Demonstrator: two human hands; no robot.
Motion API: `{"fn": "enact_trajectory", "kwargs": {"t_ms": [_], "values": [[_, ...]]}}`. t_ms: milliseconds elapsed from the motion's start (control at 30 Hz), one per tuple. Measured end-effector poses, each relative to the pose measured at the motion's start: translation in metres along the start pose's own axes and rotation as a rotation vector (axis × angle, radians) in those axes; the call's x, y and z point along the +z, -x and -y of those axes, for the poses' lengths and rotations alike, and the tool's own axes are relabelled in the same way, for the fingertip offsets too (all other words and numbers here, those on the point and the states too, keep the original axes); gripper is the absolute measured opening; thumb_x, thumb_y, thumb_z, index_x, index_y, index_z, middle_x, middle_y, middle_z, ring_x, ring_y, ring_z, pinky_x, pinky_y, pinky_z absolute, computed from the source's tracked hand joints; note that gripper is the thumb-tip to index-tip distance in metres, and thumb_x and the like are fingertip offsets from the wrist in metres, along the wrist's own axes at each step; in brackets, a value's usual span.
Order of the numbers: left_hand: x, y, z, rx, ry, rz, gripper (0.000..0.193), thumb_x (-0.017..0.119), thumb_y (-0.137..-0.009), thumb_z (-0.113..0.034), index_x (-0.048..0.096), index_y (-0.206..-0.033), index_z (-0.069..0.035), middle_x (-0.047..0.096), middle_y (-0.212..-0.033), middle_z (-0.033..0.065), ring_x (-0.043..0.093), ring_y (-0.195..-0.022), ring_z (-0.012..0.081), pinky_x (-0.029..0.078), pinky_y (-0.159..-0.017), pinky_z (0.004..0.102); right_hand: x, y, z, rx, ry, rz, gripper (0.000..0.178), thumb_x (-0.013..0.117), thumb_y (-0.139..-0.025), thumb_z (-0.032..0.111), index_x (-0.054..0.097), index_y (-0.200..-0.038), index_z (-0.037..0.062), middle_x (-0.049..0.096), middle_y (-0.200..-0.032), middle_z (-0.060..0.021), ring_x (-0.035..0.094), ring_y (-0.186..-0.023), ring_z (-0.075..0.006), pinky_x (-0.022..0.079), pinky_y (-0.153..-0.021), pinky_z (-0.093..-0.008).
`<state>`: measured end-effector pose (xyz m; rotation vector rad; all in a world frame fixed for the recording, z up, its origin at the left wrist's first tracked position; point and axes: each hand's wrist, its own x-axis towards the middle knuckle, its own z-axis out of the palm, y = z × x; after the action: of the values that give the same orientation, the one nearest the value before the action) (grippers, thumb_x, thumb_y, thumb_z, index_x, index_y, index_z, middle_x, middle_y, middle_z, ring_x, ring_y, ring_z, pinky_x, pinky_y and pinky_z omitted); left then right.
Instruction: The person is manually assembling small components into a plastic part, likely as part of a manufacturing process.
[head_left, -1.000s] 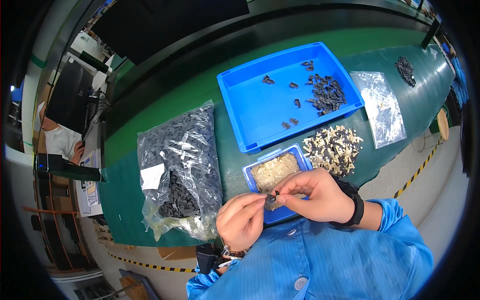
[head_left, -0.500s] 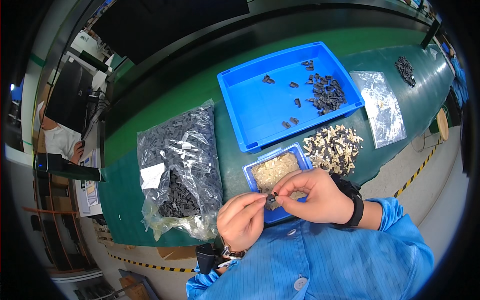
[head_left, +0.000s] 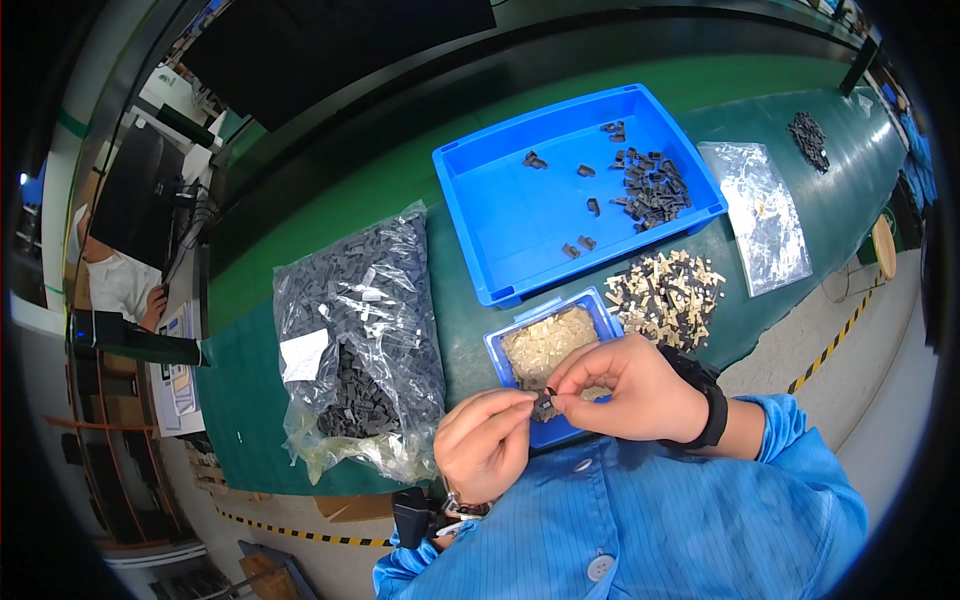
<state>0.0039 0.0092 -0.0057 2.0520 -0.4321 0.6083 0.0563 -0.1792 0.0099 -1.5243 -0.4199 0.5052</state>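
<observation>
My left hand (head_left: 485, 443) and my right hand (head_left: 632, 388) meet over the near edge of a small blue bin (head_left: 492, 350). Pinched between their fingertips is a small black plastic part (head_left: 545, 398); the right fingers also press on it, and its details are too small to make out. Cream-coloured small pieces (head_left: 548, 345) fill the bin under my hands. Just right of it lies a heap of mixed cream and black pieces (head_left: 665, 298). To the left, a clear plastic bag (head_left: 390, 250) full of small black parts lies with its mouth toward me.
Behind the bin stands a large blue tray (head_left: 500, 225) with black parts gathered at its right. Beside it lie a flat clear plastic bag (head_left: 760, 225) and a small black pile (head_left: 807, 142) on the green table mat (head_left: 250, 400). Another person's hand (head_left: 155, 305) shows far left.
Hardly anything differs. Both hands keep their pinch on the black part at the same spot, with only a slight shift of the whole picture.
</observation>
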Motion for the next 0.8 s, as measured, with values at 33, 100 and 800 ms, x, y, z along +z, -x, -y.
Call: {"fn": "enact_trajectory", "kwargs": {"t_ms": [33, 100, 800], "values": [[0.0, 0.0, 0.0, -0.01, 0.024, -0.002, 0.02, 0.065, -0.068, 0.016, 0.065, -0.083, 0.004, 0.069, -0.083, 0.016, 0.069, -0.074, 0.0264, 0.055, -0.067, 0.0317, 0.0, 0.0, -0.004, 0.05, -0.096, 0.015, 0.013, 0.071, -0.08, 0.007, 0.068, -0.085, -0.0047, 0.071, -0.087, -0.0097, 0.066, -0.079, -0.012, 0.054, -0.071, -0.0262], [0.001, 0.001, 0.001, -0.019, 0.048, -0.003, 0.019, 0.065, -0.068, 0.016, 0.065, -0.083, 0.004, 0.069, -0.083, 0.0162, 0.069, -0.074, 0.0262, 0.055, -0.067, 0.0319, -0.002, 0.001, -0.006, 0.1, -0.193, 0.03, 0.014, 0.072, -0.081, 0.007, 0.068, -0.086, -0.0048, 0.071, -0.088, -0.0088, 0.066, -0.079, -0.011, 0.053, -0.07, -0.0256], [0.008, 0.017, -0.002, -0.178, 0.406, -0.107, 0.014, 0.069, -0.079, 0.01, 0.066, -0.09, 0.002, 0.066, -0.085, 0.0184, 0.065, -0.076, 0.0219, 0.052, -0.066, 0.0292, 0.001, 0.002, -0.008, 0.061, -0.595, 0.15, 0.01, 0.066, -0.085, -0.004, 0.066, -0.094, -0.0002, 0.066, -0.094, -0.0079, 0.064, -0.088, -0.0164, 0.052, -0.078, -0.0283]]}}
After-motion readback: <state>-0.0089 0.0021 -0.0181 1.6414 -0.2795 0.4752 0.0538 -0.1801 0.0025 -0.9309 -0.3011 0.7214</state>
